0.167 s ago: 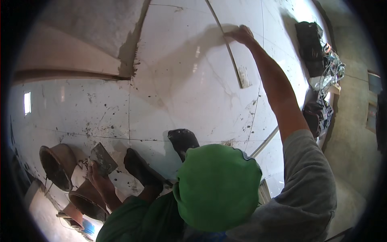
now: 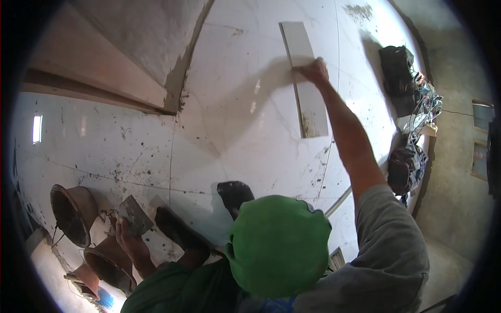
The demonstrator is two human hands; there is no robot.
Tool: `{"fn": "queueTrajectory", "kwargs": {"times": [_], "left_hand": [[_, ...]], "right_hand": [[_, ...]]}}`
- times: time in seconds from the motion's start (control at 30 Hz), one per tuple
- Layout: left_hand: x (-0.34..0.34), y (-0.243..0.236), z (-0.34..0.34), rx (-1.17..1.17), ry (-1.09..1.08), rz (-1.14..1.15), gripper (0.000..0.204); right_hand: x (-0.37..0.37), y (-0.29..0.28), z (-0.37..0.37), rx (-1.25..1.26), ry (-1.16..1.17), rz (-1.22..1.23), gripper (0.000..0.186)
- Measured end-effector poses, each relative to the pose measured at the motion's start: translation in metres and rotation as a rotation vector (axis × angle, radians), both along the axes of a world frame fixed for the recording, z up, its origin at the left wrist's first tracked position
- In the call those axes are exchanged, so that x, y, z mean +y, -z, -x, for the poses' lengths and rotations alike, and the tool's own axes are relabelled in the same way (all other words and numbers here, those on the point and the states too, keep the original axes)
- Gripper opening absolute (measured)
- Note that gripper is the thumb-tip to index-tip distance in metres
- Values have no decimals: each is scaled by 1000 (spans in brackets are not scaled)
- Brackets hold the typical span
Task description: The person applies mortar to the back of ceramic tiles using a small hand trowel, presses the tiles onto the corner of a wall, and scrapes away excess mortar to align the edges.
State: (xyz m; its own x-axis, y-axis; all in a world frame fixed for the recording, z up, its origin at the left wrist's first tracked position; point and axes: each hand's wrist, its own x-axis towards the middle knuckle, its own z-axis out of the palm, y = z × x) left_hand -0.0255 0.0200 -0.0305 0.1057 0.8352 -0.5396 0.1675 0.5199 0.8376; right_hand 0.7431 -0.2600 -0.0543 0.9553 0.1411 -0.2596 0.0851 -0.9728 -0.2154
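My right hand (image 2: 315,70) is closed on the edge of a long, narrow tile strip (image 2: 308,112) over the white marbled floor tiles (image 2: 219,125); one end of the strip is smeared with mortar. My left hand (image 2: 125,235) is at the lower left, closed on a grey, mortar-caked trowel (image 2: 135,214) beside the buckets. A green cap (image 2: 279,245) fills the lower middle, hiding part of the body.
Several mortar-stained buckets (image 2: 75,214) stand at the lower left. Dark-shod feet (image 2: 235,195) are on the tiles. A raised concrete step (image 2: 109,52) with a mortared edge is at upper left. Black bags and tangled cables (image 2: 396,81) lie along the right wall (image 2: 449,198).
My right hand has moved down in the view with the strip, whose broad face now shows where mostly its thin edge showed before. My left hand and trowel have shifted slightly down.
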Motion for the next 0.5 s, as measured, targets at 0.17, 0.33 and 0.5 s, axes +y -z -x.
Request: {"fn": "queueTrajectory", "kwargs": {"times": [0.17,0.33,0.5], "left_hand": [[9,20,4,117,179,-229,43],[21,27,-67,-148,-81,85,44],[76,36,-32,332,448,-483,47]], "right_hand": [[-8,-2,38,79,74,-156,113],[-49,-30,61,47,122,-361,85],[-27,-103,115,145,93,-1016,51]]}}
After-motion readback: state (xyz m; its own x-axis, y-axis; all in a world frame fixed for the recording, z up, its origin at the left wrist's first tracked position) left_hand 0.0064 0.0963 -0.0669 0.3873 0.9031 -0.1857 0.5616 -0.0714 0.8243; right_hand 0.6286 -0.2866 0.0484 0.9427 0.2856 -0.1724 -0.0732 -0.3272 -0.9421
